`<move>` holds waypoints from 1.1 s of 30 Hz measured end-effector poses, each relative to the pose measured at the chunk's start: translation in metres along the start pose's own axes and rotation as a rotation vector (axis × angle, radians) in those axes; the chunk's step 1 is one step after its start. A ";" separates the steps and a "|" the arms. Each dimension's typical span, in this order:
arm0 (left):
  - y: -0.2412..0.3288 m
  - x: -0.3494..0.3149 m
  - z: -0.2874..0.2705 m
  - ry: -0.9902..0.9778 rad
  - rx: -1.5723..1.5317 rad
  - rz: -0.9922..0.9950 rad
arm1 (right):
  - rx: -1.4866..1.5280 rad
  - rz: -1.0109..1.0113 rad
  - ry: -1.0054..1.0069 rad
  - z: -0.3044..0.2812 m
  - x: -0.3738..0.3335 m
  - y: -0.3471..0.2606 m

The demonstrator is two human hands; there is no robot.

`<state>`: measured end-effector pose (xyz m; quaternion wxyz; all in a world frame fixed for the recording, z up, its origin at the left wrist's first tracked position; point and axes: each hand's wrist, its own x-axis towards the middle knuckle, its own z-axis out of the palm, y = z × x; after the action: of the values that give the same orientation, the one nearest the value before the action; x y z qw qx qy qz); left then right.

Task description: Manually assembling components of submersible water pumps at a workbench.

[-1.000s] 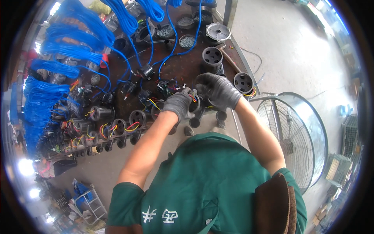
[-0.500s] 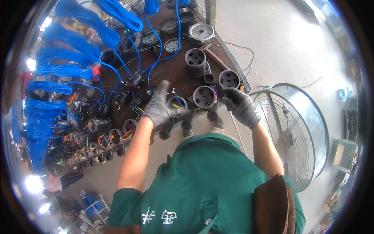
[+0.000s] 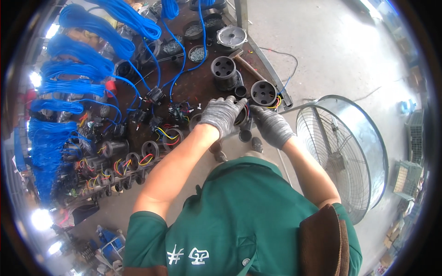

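Both hands have drawn together since a moment ago: the right hand (image 3: 272,125), which was out at the right by a separate black cylinder, now sits just beside the left hand (image 3: 222,115) at the near edge of the counter (image 3: 193,89). Between them is a dark round motor part (image 3: 241,117) with coloured wires at its rim, mostly hidden by the grey knit gloves. The left hand lies over its top with fingers curled round it; the right hand presses against its right side, though whether those fingers close fully on it cannot be told.

Just beyond the hands stand two black ribbed motor housings, one to the far right (image 3: 263,93) and one farther back (image 3: 223,70), with a hammer (image 3: 244,62) lying between them. Farther still is a grey metal end cover (image 3: 231,36). To the left along the near edge runs a row of wound stators with red and yellow leads (image 3: 133,161). Bundles of blue cable (image 3: 83,50) fill the far left of the counter. On the concrete floor to the right stands a large round fan with a wire guard (image 3: 340,152).
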<state>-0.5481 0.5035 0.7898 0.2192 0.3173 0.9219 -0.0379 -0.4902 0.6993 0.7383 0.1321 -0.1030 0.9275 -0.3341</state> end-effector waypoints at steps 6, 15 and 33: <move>-0.019 -0.036 -0.004 0.635 -0.418 -0.037 | -0.084 0.092 -0.159 0.002 0.024 -0.014; -0.012 -0.079 0.003 0.794 -1.838 0.143 | -0.192 -0.231 -0.011 0.021 0.034 -0.002; -0.004 -0.098 0.053 0.781 -1.899 0.106 | -0.727 -0.351 -0.337 -0.008 0.058 -0.025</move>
<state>-0.4622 0.4336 0.7837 0.0660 0.0435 0.5633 0.8224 -0.5449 0.6695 0.7504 0.1782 -0.3519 0.9187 0.0182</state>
